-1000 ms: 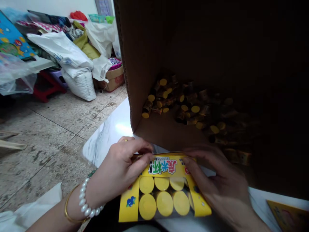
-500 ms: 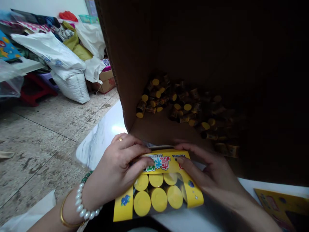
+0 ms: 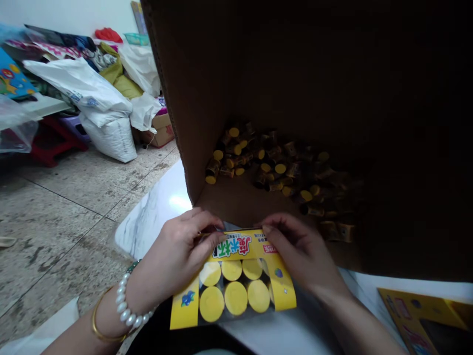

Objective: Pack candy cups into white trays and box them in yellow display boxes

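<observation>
A yellow snack bag (image 3: pixel 236 283) with a clear window showing several yellow-lidded cups lies on the white table. My left hand (image 3: pixel 177 259) pinches the bag's top left corner, fingers closed on it. My right hand (image 3: pixel 301 251) grips the top right edge, thumb and fingers pressed on the header. Just behind the bag stands a big cardboard box (image 3: pixel 229 69) on its side, open toward me, with several loose small cups (image 3: pixel 266 162) scattered inside.
The white marble-pattern table (image 3: pixel 155 212) ends at a rounded edge on the left. Another yellow bag (image 3: pixel 421 315) lies at the lower right. On the tiled floor at the back left sit white sacks (image 3: pixel 107 128), a small carton (image 3: pixel 158 130) and a red stool (image 3: pixel 51 140).
The bag and both hands have shifted slightly left and up in view. My right hand moved from lying over the bag's right side up to its top edge.
</observation>
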Tool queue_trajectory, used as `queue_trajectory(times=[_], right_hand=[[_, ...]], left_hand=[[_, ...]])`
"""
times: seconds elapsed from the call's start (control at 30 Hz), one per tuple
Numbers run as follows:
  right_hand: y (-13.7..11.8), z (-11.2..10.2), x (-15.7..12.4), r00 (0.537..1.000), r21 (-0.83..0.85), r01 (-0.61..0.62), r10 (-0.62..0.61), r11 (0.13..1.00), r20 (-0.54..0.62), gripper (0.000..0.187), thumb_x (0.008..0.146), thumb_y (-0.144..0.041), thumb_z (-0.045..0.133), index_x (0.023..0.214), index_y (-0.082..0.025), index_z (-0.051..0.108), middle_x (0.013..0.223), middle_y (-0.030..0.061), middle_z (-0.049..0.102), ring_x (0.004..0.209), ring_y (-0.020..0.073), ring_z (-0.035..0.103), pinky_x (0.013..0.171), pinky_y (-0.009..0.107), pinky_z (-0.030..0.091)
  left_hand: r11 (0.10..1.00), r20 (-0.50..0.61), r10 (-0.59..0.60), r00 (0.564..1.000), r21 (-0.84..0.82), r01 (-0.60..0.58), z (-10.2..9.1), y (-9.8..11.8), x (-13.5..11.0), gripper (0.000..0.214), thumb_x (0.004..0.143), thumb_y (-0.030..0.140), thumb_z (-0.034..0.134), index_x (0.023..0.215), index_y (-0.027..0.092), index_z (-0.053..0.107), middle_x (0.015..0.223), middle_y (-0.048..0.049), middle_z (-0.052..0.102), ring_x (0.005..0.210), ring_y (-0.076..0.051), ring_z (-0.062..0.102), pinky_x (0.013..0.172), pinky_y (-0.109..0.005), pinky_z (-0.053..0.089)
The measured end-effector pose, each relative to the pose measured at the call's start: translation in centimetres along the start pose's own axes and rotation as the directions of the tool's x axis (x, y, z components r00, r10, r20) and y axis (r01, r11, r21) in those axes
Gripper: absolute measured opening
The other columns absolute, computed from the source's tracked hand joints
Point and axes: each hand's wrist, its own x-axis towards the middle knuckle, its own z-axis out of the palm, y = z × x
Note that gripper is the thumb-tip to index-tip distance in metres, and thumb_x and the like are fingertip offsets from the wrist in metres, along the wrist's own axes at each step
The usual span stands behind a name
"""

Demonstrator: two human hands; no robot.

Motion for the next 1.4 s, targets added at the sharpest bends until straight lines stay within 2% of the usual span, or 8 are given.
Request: queue_trajectory(times=[0.2, 0.4, 0.6, 0.8, 1.0, 1.13, 1.27, 1.4], right_hand=[[-0.2, 0.1, 0.0, 0.999, 0.038, -0.029, 0.030, 0.999, -0.024, 0.016, 0.087, -0.034, 0.061, 0.077, -0.022, 0.064, 0.077, 0.0003, 0.068, 0.069, 0.0148, 0.061, 0.059, 0.023, 0.047], [-0.3, -0.4, -0.1, 0.952, -0.264, 0.270, -0.298, 0.926, -0.068, 0.008, 0.085, -0.029, 0.067, 0.080, -0.023, 0.069, 0.096, 0.0023, 0.071, 0.093, 0.0178, 0.064, 0.082, 0.028, 0.049], [-0.8, -0.5, 0.6, 0.999, -0.185, 0.035, -0.034, 0.982, 0.011, 0.022, 0.087, -0.039, 0.065, 0.074, -0.022, 0.065, 0.065, -0.0014, 0.061, 0.059, 0.0132, 0.055, 0.048, 0.022, 0.040], [-1.4, -1.2, -0.7, 0.974, -0.171, 0.190, -0.207, 0.967, -0.089, 0.011, 0.087, -0.033, 0.067, 0.087, -0.024, 0.073, 0.102, 0.0041, 0.071, 0.094, 0.0185, 0.066, 0.074, 0.025, 0.052], [-0.3, -3.4, 0.2, 0.995, -0.172, 0.067, -0.053, 0.983, 0.085, 0.012, 0.090, -0.032, 0.060, 0.093, -0.023, 0.068, 0.083, 0.0012, 0.071, 0.073, 0.0145, 0.066, 0.060, 0.022, 0.052], [0.5, -3.4, 1.0, 0.955, -0.055, 0.245, -0.232, 0.968, 0.185, 0.015, 0.091, -0.021, 0.058, 0.099, -0.023, 0.070, 0.094, 0.0027, 0.071, 0.084, 0.0146, 0.067, 0.073, 0.025, 0.054], [0.8, -2.9, 1.0, 0.880, -0.074, 0.462, -0.447, 0.884, 0.162, 0.016, 0.091, -0.019, 0.059, 0.097, -0.022, 0.073, 0.092, 0.0042, 0.069, 0.082, 0.0136, 0.066, 0.070, 0.025, 0.053], [1.0, -2.4, 0.9, 0.883, -0.197, 0.469, -0.456, 0.861, 0.110, 0.020, 0.092, -0.018, 0.055, 0.095, -0.023, 0.074, 0.087, 0.0029, 0.070, 0.080, 0.0135, 0.067, 0.068, 0.025, 0.052]], left_hand=[[0.996, -0.042, 0.083, 0.996, -0.034, -0.084, 0.1, -0.1, -0.5, 0.018, 0.093, 0.022, 0.056, 0.101, 0.020, 0.071, 0.096, -0.0046, 0.068, 0.087, -0.014, 0.065, 0.074, -0.025, 0.053], [0.989, -0.050, 0.146, 0.988, 0.012, -0.145, -0.1, -0.3, -0.3, 0.011, 0.089, 0.024, 0.064, 0.094, 0.020, 0.073, 0.099, -0.0052, 0.068, 0.091, -0.015, 0.066, 0.080, -0.026, 0.053], [0.999, -0.050, 0.020, 0.999, -0.029, -0.021, 0.0, -0.2, 0.0, 0.005, 0.090, 0.023, 0.061, 0.090, 0.020, 0.064, 0.082, 0.0010, 0.069, 0.072, -0.011, 0.064, 0.063, -0.021, 0.050], [0.993, -0.027, 0.113, 0.993, -0.022, -0.114, -0.3, -0.4, -0.7, 0.011, 0.093, 0.017, 0.055, 0.089, 0.020, 0.065, 0.093, -0.0026, 0.066, 0.087, -0.013, 0.063, 0.075, -0.024, 0.050], [0.993, 0.029, 0.113, 0.993, -0.022, -0.113, -0.6, -0.9, -0.7, 0.007, 0.092, 0.017, 0.057, 0.094, 0.022, 0.061, 0.097, -0.0014, 0.064, 0.088, -0.012, 0.062, 0.075, -0.022, 0.049], [0.997, 0.062, 0.073, 0.995, -0.033, -0.071, -0.6, -1.5, -0.8, 0.005, 0.093, 0.022, 0.056, 0.097, 0.025, 0.058, 0.095, 0.0001, 0.064, 0.084, -0.013, 0.063, 0.069, -0.022, 0.050], [0.998, 0.077, 0.031, 0.997, -0.050, -0.027, -0.4, -2.0, -1.1, 0.007, 0.094, 0.026, 0.055, 0.100, 0.028, 0.057, 0.098, 0.0004, 0.064, 0.086, -0.015, 0.065, 0.068, -0.022, 0.051], [0.999, 0.055, 0.043, 0.998, 0.002, -0.043, -0.4, -1.7, -0.9, 0.006, 0.093, 0.028, 0.056, 0.098, 0.028, 0.059, 0.095, 0.0012, 0.067, 0.084, -0.015, 0.066, 0.069, -0.021, 0.052]])
